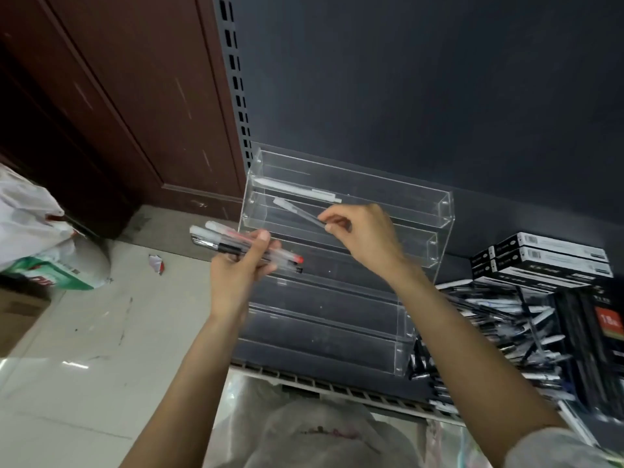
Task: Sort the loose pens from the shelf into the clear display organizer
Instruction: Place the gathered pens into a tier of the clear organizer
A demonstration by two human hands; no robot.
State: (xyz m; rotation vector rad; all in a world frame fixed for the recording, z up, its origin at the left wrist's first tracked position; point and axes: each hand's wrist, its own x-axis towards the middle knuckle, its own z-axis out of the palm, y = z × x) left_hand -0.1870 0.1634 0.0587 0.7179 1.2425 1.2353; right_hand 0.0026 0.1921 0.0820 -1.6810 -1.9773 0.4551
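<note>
A clear stepped display organizer point(418, 214) stands on the dark shelf against the back panel. One white pen point(297, 190) lies in its upper tier. My right hand point(364, 238) pinches the end of a translucent pen point(297, 212), held slanted over the second tier. My left hand point(241, 268) grips a bundle of several pens point(223, 241) with clear barrels and red and black ends, just left of the organizer's front.
A heap of loose pens point(506, 329) lies on the shelf to the right of the organizer. Black pen boxes point(547, 256) are stacked behind the heap. White plastic bags point(30, 224) sit on the tiled floor at left, another below the shelf edge.
</note>
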